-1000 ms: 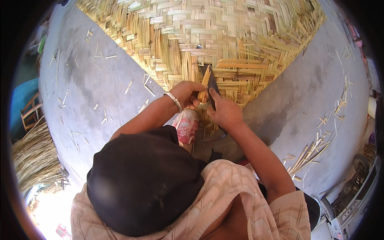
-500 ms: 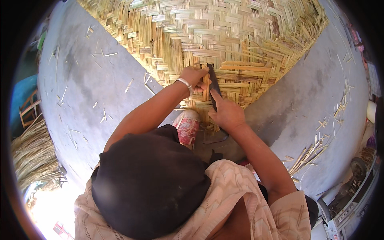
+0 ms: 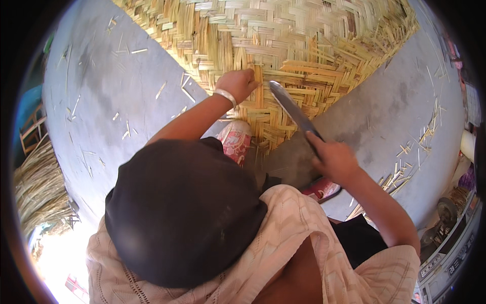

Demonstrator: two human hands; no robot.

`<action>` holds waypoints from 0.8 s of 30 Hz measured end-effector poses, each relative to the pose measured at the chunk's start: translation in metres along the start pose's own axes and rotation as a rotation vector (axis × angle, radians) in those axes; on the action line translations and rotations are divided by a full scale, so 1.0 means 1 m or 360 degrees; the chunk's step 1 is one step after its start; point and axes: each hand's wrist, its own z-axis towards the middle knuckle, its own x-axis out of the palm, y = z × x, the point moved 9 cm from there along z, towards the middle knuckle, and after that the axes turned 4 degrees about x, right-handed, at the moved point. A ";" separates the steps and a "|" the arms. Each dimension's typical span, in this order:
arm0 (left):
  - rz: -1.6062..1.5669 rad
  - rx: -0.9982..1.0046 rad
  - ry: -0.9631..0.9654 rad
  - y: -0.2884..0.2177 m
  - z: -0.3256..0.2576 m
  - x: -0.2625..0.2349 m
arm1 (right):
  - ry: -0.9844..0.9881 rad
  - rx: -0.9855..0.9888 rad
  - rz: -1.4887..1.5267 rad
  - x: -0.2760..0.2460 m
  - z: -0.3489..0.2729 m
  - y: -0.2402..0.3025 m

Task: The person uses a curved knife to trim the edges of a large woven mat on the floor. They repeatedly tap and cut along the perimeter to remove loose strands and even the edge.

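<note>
The woven mat [image 3: 304,30] of flat straw-coloured strips lies before me, its near corner pointing toward me. My left hand [image 3: 236,83], with a pale bangle at the wrist, is closed in a fist over the mat's near left part; what its fingers hold, if anything, is hidden. In my right hand [image 3: 335,159] is a long knife [image 3: 293,109], gripped by its dark handle. The blade slants up and to the left over the mat's near right edge, its tip a short way right of my left hand.
A patterned pink shoe [image 3: 235,142] is at the mat's near corner, in front of my dark-clothed knee [image 3: 182,213]. Cut strips [image 3: 390,185] litter the grey floor on both sides. A bundle of dry stalks [image 3: 38,190] lies far left. A vehicle [image 3: 450,253] shows at lower right.
My right hand has swung the knife down and right, away from my left hand. My left hand has shifted slightly up and left and now shows as a fist.
</note>
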 end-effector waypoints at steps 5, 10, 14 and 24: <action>-0.0442 -0.0128 -0.0315 0.015 -0.028 -0.019 | -0.0343 -0.0169 0.0021 -0.056 -0.026 0.023; -0.0622 -0.0379 -0.0531 0.042 -0.093 -0.019 | -0.1131 -0.0676 0.0478 -0.106 -0.009 0.082; -0.0738 -0.0556 -0.0388 0.052 -0.121 0.004 | -0.0412 -0.0114 0.0063 -0.043 0.079 0.092; -0.0766 -0.0383 -0.0251 0.036 -0.112 0.014 | -0.0587 -0.0081 -0.0077 -0.058 0.088 0.107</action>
